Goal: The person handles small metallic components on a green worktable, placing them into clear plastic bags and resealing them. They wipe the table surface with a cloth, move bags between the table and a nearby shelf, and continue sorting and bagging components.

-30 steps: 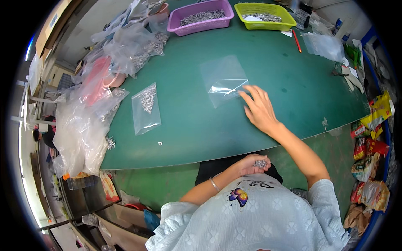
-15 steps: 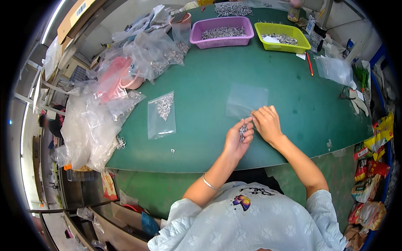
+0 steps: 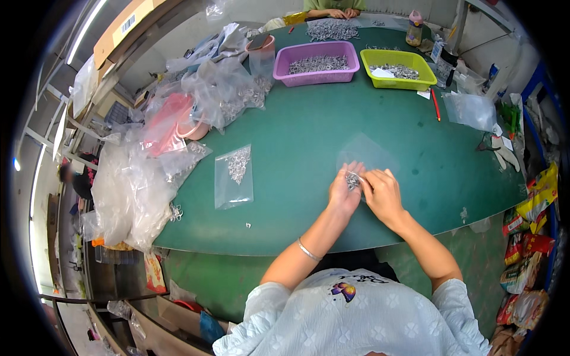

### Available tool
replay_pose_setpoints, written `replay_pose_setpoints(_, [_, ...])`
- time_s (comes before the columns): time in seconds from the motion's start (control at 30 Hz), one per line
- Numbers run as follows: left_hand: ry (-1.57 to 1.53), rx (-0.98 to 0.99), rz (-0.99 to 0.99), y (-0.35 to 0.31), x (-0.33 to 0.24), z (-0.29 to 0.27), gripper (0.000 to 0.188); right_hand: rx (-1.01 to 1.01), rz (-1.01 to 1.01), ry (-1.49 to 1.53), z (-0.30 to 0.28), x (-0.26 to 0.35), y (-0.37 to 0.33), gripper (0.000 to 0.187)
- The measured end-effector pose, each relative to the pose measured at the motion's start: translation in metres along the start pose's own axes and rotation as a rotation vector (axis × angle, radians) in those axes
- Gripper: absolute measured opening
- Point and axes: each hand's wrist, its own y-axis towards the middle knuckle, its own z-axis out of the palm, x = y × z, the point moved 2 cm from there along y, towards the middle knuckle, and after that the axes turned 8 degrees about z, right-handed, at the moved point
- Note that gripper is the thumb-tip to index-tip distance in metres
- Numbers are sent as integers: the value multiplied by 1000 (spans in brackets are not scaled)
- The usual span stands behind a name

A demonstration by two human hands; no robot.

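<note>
the left hand (image 3: 341, 193) is cupped palm up, grasping a small heap of metal parts (image 3: 353, 181) in its hollow. the right hand (image 3: 385, 194) is beside it, thumb and fingers bent in, and appears to pinch the near edge of a clear bag (image 3: 363, 147); the film is so transparent that the exact contact is hard to make out.

the bag is on the table (image 3: 297, 130) just beyond the fingers, in front of the person. it should be very light, limp and slippery, apt to slide or cling flat, so the rim is the place to take hold. the parts look hard, smooth and light one by one; a loose heap would spill from a flat palm, and a cupped one suits it.

one corner of the bag points away from the person. its long axis seems to run outward from the hands, but the near end is covered, so this is not certain. the parts lie jumbled, with no common direction.

to the left lies a second bag (image 3: 231, 193), long axis near to far, with parts toward its far end. a loose piece (image 3: 248, 225) sits nearer the edge. farther off stand a purple basket (image 3: 320, 78) and a yellow-green basket (image 3: 404, 84).
</note>
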Motion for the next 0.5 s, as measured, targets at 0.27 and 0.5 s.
replay_pose_setpoints(0.27, [265, 284, 39, 5, -4, 59, 57, -198, 4, -51, -35, -8, 20, 7])
replay_pose_setpoints(0.5, [476, 607, 93, 5, 8, 143, 68, -463, 60, -184, -100, -42, 66, 10])
